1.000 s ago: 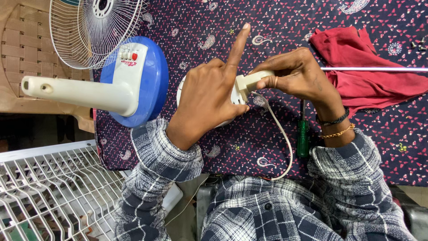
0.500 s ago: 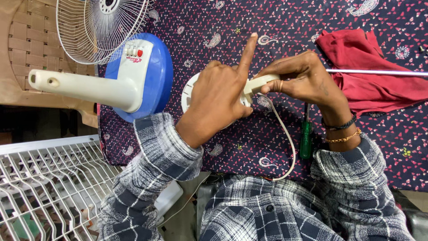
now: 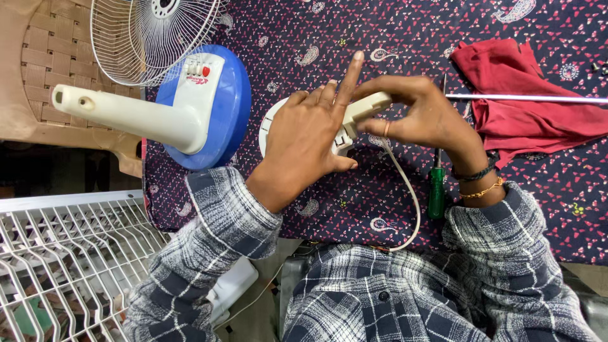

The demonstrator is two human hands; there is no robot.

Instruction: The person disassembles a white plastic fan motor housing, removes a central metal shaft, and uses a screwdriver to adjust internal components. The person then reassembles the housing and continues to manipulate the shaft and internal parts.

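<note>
My left hand [image 3: 310, 136] grips a white plastic fan part [image 3: 271, 123], its index finger pointing straight up. My right hand [image 3: 418, 117] pinches the cream neck piece [image 3: 367, 106] of that same part from the right. A white cord [image 3: 408, 196] runs from the part down toward my lap. Most of the part is hidden under my left hand. Both hands work over a dark patterned cloth [image 3: 354, 38] on the table.
A blue fan base with a white stem [image 3: 190, 107] lies to the left, a white wire fan guard [image 3: 145, 35] above it. A green-handled screwdriver [image 3: 436, 190] lies under my right wrist. A red cloth [image 3: 525, 95] and thin metal rod [image 3: 538, 98] lie right. A white wire grille [image 3: 57, 266] is lower left.
The view has shifted, so the fan base and hands sit further right in frame. Both hands keep their hold on the white part; the left index finger stays raised.
</note>
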